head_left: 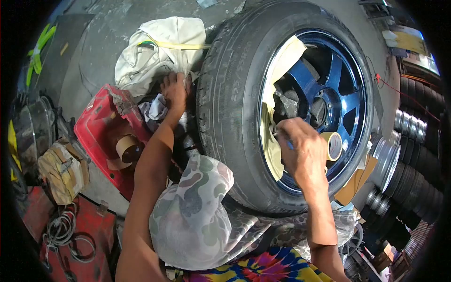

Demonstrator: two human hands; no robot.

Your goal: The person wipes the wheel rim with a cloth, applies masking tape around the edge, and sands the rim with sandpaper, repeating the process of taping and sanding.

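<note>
Tire (239,89) sidewall, toward tread edge: molded size code, looks like 255/55R20, leading digits uncertain. Tape roll (334,146) core: print there, too small to read.

Floor (101,40): grey, scuffed, pale-spotted
Right side: dark tyres (413,181) stacked near silvery rims (411,123)
Light: bright at upper right

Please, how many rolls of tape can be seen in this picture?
2 clearly visible: one roll inside the red container, another roll at the blue wheel, beside the right hand. More may be hidden in the container; a tan piece below the first is unclear.
</note>
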